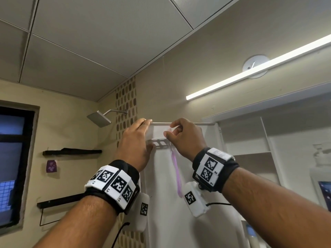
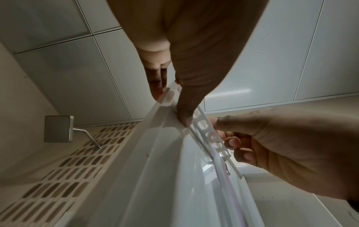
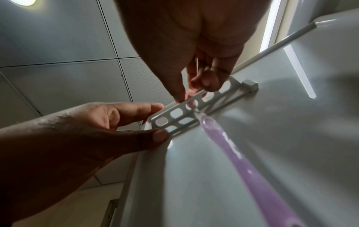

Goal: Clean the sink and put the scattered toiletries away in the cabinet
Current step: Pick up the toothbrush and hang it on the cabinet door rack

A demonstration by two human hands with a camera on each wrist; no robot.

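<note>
The white cabinet door (image 1: 161, 203) stands open towards me, with a slotted white rack (image 1: 160, 142) fixed near its top. A purple toothbrush (image 1: 176, 172) hangs down through one slot of the rack (image 3: 174, 118). My right hand (image 1: 169, 130) pinches the toothbrush (image 3: 233, 153) by its top end just above the rack. My left hand (image 1: 145, 133) grips the door's top left corner, fingers over the edge and thumb against the rack's end (image 2: 209, 132). The brush head is hidden between my right fingers (image 3: 204, 83).
The open cabinet (image 1: 250, 153) with white shelves lies to the right, a pump bottle (image 1: 322, 158) on one shelf. A light bar (image 1: 250, 72) runs above it. A shower head (image 1: 99, 119), two black wall shelves (image 1: 71, 152) and a window (image 1: 12, 158) are on the left.
</note>
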